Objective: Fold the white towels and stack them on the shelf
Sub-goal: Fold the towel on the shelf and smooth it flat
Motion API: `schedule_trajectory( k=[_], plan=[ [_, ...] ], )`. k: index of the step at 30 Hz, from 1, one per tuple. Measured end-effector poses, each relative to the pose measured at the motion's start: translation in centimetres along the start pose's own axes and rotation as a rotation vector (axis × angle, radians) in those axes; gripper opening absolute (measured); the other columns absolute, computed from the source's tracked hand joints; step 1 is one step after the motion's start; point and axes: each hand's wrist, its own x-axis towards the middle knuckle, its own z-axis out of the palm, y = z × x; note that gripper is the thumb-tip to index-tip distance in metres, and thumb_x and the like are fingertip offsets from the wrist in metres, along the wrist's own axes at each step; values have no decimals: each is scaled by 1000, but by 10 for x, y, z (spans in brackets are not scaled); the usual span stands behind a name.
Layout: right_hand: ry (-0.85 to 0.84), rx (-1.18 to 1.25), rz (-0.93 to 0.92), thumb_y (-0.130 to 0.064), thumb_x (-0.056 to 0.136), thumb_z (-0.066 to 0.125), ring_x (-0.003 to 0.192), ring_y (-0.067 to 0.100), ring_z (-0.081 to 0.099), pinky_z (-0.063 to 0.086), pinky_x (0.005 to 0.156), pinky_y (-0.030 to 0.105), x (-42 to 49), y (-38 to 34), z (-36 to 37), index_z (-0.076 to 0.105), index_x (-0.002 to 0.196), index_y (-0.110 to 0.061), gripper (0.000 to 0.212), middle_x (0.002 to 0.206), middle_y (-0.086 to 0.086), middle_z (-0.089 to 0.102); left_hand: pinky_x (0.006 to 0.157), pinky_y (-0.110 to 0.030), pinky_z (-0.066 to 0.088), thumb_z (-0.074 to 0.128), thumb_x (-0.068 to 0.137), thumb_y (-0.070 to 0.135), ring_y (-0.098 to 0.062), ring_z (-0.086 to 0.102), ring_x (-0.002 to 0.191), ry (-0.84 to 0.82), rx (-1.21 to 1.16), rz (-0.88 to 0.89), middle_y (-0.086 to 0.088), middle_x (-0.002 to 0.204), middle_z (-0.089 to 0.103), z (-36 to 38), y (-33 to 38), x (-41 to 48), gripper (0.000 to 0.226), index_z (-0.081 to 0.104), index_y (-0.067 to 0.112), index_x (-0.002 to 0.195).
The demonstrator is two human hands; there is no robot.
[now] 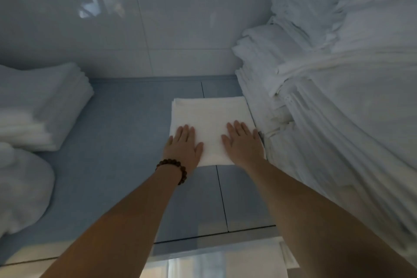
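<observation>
A folded white towel (207, 113) is lying flat on the blue shelf (126, 142), squared up as a neat rectangle, with its right edge sitting just beside a tall pile of white towels (316, 97) that is rising along the right side. Both hands are resting on the near half of this towel. The left hand (184, 144) is lying palm down with its fingers straight and close together, holding nothing and only pressing on the cloth near the towel's left edge. The right hand (244, 142) is doing the same near the right edge, with its fingers flat and slightly spread and its outer side close to the tall pile. A dark beaded bracelet (173, 168) is sitting on the left wrist. Well apart on the left, a lower stack of folded towels (40, 106) is lying on the shelf, and a loose bundle of white cloth (20, 187) is sitting in front of it. A glossy tiled wall (158, 18) is standing behind the shelf.
</observation>
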Motion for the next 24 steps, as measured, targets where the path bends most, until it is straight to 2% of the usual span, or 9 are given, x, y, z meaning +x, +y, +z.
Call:
schedule_trajectory(
  k=[3, 5, 7, 9, 14, 19, 24],
  plan=[
    [-60, 55, 47, -45, 100, 15, 146, 22, 8, 4, 118, 46, -23, 3, -17, 12, 150, -15, 59, 159, 6, 10, 119, -34, 3, 11, 100, 44, -17, 0, 145, -61, -50, -25, -6, 158, -2, -13, -6, -30, 62, -1, 9, 149],
    [-98, 208, 59, -43, 101, 21, 145, 23, 14, 9, 119, 43, -43, -3, -32, 16, 149, -12, 58, 158, 8, 15, 118, -35, 6, 15, 100, 42, -20, 10, 145, -81, -99, -68, -9, 158, 6, -26, -9, -53, 61, 2, 8, 149],
    [-89, 399, 40, -43, 100, 27, 144, 23, 19, 14, 118, 36, -68, -15, -49, 19, 149, -11, 59, 157, 8, 20, 117, -37, 11, 20, 100, 41, -24, 22, 141, -46, -138, -97, -11, 155, 19, -41, -10, -78, 60, 9, 9, 149],
    [-24, 485, -8, -42, 100, 32, 142, 21, 24, 18, 116, 31, -96, -30, -64, 23, 148, -12, 58, 155, 7, 26, 115, -39, 17, 25, 100, 40, -26, 32, 136, 33, -156, -87, -12, 151, 31, -57, -13, -104, 57, 20, 8, 147],
    [82, 510, -63, -41, 99, 36, 137, 21, 32, 24, 113, 31, -154, -72, -89, 33, 145, -15, 53, 149, 4, 38, 114, -38, 17, 31, 99, 37, -25, 36, 134, 164, -238, -92, -10, 146, 39, -98, -32, -171, 52, 33, 10, 143],
    [178, 499, -74, -36, 98, 40, 130, 23, 42, 31, 108, 30, -188, -114, -97, 42, 140, -12, 48, 142, 8, 47, 106, -45, 36, 44, 96, 28, -31, 50, 122, 302, -334, -144, -16, 135, 52, -127, -63, -224, 44, 46, 6, 135],
    [236, 589, -70, -31, 98, 44, 124, 25, 48, 35, 103, 30, -208, -167, -103, 49, 134, -9, 42, 135, 10, 54, 99, -43, 41, 47, 95, 25, -35, 54, 115, 344, -343, -212, -16, 132, 55, -145, -98, -256, 41, 50, 5, 131]
  ],
)
